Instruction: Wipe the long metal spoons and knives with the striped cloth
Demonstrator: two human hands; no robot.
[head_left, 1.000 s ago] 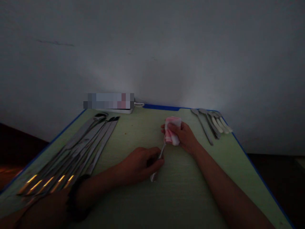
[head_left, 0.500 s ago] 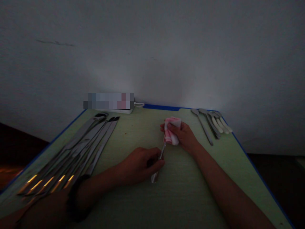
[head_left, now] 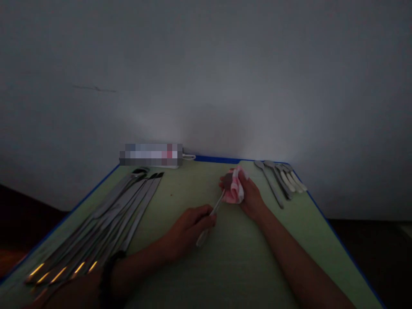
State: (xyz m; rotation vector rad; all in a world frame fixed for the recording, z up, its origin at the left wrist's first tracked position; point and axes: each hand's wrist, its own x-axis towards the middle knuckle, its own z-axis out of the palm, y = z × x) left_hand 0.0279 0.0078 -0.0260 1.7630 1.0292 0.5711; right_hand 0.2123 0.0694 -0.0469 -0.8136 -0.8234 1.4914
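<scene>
My left hand (head_left: 190, 223) is closed on the handle of a metal spoon (head_left: 212, 211) with a white handle end, held low over the green table (head_left: 225, 266). The spoon's bowl end reaches up into a pink and white cloth (head_left: 234, 189). My right hand (head_left: 249, 196) is closed around that cloth and presses it on the spoon's bowl, which shows dark at the cloth's left side.
A row of several long metal utensils (head_left: 112, 219) lies on the table's left side. Several spoons (head_left: 280, 180), some white-handled, lie at the far right corner. A white power strip (head_left: 151, 155) sits at the far edge by the wall. The table has a blue rim.
The view has tilted, so everything sits lower in the picture. The spoon's bowl now shows at the cloth's left side, and the cloth has shifted round it.
</scene>
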